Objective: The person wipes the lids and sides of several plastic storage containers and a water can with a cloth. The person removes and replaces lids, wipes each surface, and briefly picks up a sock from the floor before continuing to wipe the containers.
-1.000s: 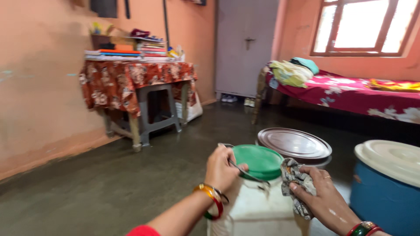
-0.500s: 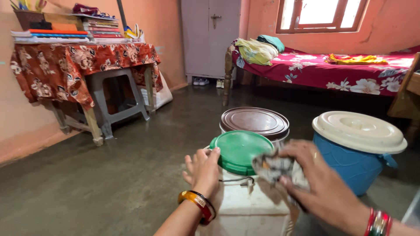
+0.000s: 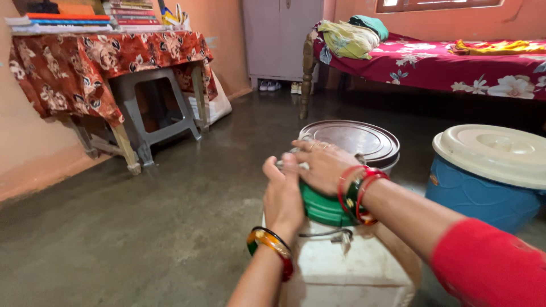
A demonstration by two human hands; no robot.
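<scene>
A white plastic container [image 3: 347,267] with a green screw lid [image 3: 321,209] stands on the floor right in front of me. My left hand [image 3: 282,198] is pressed against the lid's left rim, fingers curled on it. My right hand [image 3: 322,164] lies across the top of the lid, pressing down. A small grey scrap of cloth [image 3: 291,165] peeks out under its fingertips; the rest of the cloth is hidden. Both wrists wear bangles. A thin wire handle [image 3: 325,233] hangs on the container's shoulder.
A tin with a brown metal lid [image 3: 364,139] stands just behind the container. A blue drum [image 3: 475,199] with a cream lid is at right. A cloth-covered table [image 3: 108,57] over a grey stool [image 3: 153,108] is far left, and a bed [image 3: 449,65] far right.
My right hand moved with the cloth from the lid's right side onto its top. My left hand closed in against the lid's rim. My view tilted down and nearer.
</scene>
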